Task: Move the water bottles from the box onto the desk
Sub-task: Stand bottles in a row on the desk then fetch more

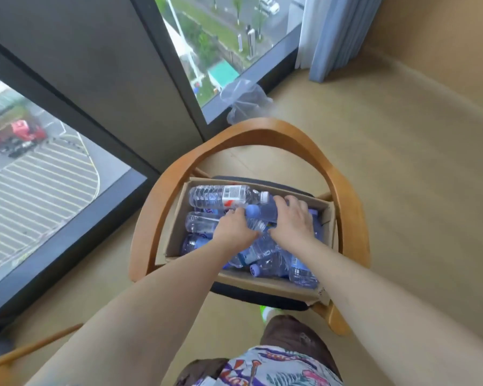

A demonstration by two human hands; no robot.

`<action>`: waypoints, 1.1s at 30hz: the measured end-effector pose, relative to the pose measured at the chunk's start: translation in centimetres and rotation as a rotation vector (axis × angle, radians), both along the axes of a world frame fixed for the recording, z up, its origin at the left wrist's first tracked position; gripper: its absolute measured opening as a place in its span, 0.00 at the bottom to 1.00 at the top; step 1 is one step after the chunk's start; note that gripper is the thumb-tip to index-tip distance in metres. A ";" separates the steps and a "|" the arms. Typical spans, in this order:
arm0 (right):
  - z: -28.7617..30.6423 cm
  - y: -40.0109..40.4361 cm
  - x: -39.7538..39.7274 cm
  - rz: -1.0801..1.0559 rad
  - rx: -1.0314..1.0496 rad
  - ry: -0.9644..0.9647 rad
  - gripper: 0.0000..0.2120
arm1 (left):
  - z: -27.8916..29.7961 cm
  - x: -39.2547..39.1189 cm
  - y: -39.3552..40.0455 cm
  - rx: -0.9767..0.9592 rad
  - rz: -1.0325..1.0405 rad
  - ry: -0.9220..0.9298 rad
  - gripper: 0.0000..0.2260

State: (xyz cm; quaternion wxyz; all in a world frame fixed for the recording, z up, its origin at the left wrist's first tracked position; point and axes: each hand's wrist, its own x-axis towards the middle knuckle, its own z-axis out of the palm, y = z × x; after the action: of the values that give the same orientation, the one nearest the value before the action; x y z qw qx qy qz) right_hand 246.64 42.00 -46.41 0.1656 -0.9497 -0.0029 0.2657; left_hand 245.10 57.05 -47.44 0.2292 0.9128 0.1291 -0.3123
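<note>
Floor-to-ceiling windows back a wooden chair (pixel 343 190) carrying the cardboard box (pixel 176 229). My right hand (pixel 292 220) closes its grip over a purple-capped bottle (pixel 262 211) atop the pile; my left hand (pixel 232 232) clasps the bottle (pixel 255 225) beside it, I think, though motion blur hides the fingers. Loose, crisscrossed bottles could roll and slip as I lift. No table in view.

Wooden chair (pixel 343 190), crumpled plastic bag (pixel 244 100), curtain (pixel 338 34).
</note>
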 end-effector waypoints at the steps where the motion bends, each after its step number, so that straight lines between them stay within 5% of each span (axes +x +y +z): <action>1: -0.6 0.1 0.3 0.010 -0.001 0.018 0.37 | -0.5 0.2 -0.1 0.002 0.012 0.021 0.27; 10: -4.5 0.2 1.6 -0.012 -0.035 0.023 0.38 | -4.5 0.5 -0.3 -0.041 0.059 0.108 0.35; 19: -4.0 0.2 2.1 -0.036 -0.011 -0.008 0.28 | -3.2 -0.4 1.7 -0.112 0.195 -0.024 0.24; 24: -3.3 0.6 2.2 -0.094 0.019 -0.023 0.26 | -0.9 0.5 2.5 -0.293 0.486 -0.250 0.24; 33: -3.2 -0.9 1.5 -0.197 0.172 -0.096 0.31 | -3.3 -0.2 -1.7 -0.635 0.850 -0.085 0.19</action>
State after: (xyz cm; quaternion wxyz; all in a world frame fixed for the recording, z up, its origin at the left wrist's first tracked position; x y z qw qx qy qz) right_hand 248.10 41.05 -49.64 0.2713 -0.9394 0.0598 0.2010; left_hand 244.92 55.37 -50.69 0.6055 0.6776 0.3774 -0.1781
